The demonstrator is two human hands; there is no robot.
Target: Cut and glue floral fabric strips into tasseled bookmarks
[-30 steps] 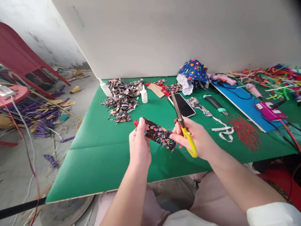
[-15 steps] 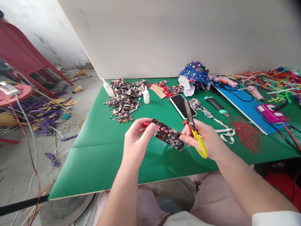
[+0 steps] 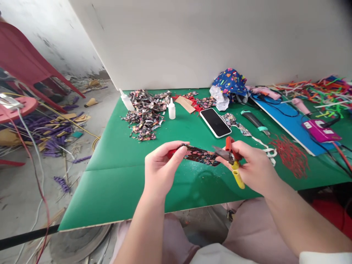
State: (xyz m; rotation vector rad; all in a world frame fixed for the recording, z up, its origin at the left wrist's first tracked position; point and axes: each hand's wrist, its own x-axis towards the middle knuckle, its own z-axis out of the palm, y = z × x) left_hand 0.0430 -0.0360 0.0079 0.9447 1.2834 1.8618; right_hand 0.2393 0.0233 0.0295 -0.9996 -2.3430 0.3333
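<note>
A dark floral fabric strip (image 3: 200, 155) is stretched between my hands above the green table. My left hand (image 3: 162, 165) pinches its left end, where a bit of red shows behind the fingers. My right hand (image 3: 251, 165) is closed around scissors (image 3: 238, 177) with red and yellow handles. Their blades point left, lying at the strip's right end. Whether the blades touch the fabric I cannot tell. The right fingertips are partly hidden behind the scissors, close to that end of the strip.
Beyond my hands on the green table (image 3: 115, 190) lie a phone (image 3: 216, 123), two white squeeze bottles, a heap of floral scraps (image 3: 145, 113) and red threads (image 3: 291, 156). A utility knife (image 3: 255, 123), blue board and magenta box (image 3: 321, 130) are at right.
My right hand has turned the scissors from pointing up to pointing left, bringing the blades to the strip's right end. The strip has tilted to lie more level.
</note>
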